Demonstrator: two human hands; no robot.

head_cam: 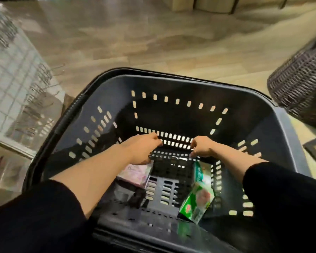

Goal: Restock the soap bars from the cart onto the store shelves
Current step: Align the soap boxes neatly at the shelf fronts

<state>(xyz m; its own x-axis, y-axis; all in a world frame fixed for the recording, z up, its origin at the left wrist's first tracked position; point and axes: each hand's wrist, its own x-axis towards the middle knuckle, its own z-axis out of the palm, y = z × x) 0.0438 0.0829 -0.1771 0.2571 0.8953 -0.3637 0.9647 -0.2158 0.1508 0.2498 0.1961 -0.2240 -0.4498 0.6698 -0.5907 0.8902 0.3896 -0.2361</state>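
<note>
A green soap box [198, 201] lies tilted at the right of the black cart [263, 114] bottom, long axis running from near-left up toward the far right, with a second green box [201, 171] just beyond it. A pink soap pack [135, 175] lies at the left, partly hidden under the left hand [141, 148]. Both the left hand and the right hand [202, 147] curl their fingers round the far edge of a small black perforated tray [171, 172] between the boxes; print on the boxes is too blurred to read.
</note>
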